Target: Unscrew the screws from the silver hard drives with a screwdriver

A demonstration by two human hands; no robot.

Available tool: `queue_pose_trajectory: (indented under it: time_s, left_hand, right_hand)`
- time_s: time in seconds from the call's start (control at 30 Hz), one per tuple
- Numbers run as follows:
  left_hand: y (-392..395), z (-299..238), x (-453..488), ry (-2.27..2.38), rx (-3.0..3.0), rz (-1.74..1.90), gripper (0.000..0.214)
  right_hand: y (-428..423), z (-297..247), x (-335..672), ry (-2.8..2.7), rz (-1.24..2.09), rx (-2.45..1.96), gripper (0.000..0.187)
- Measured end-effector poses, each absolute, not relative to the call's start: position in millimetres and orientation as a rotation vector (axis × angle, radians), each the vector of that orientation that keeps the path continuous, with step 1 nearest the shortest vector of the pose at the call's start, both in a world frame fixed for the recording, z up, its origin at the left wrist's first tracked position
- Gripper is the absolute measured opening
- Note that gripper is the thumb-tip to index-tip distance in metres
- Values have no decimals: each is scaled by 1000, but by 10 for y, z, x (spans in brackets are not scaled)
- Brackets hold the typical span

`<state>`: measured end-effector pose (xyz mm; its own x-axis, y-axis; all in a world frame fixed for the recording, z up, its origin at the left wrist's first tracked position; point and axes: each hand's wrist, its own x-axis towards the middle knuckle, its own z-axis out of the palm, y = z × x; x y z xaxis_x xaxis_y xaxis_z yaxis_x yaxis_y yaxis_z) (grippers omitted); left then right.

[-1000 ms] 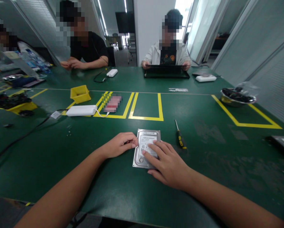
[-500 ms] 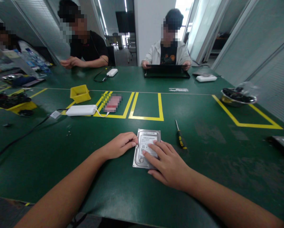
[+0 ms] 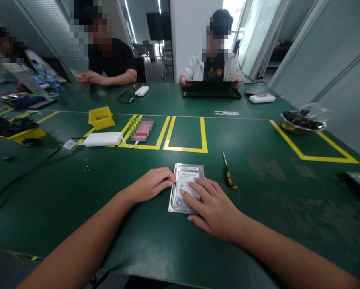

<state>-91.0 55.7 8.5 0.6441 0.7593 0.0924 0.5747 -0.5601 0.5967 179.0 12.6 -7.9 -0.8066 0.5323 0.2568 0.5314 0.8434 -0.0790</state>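
Head view: hard drive (image 3: 183,176) flat on a green table (image 3: 144,241)

Low in the centre of the frame, the right hand (image 3: 214,204) rests on the drive, its fingers spread open over the label and its thumb by the lower right corner. Just left of it, the left hand (image 3: 156,182) has its fingers curled, their tips at the drive's left edge; whether they pinch it, I cannot tell.

Right of centre, a screwdriver (image 3: 229,176) with a black and yellow handle lies apart from the hands. Left of centre sit a white block (image 3: 103,139) and a yellow bin (image 3: 103,123), with a blurred pink object (image 3: 143,131) to their right. A metal bowl (image 3: 303,129) of dark items (image 3: 299,118) stands at the right.

At the top of the frame, a person in a light jacket (image 3: 195,66) holds a black panel (image 3: 211,90); to the left sits a person in black (image 3: 116,60).
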Motion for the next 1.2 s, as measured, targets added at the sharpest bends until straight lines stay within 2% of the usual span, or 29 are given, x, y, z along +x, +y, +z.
queue_pose_trajectory:
  time_s: [0.7,1.2]
  left_hand:
    - [533,132,-914,1014,2513,460,20]
    - [573,94,-909,1103,2070,516,17]
  right_hand:
    - [130,-65,1783,-2767,33,-821,55]
    - [123,-70,1792,-2761,25,-819,55]
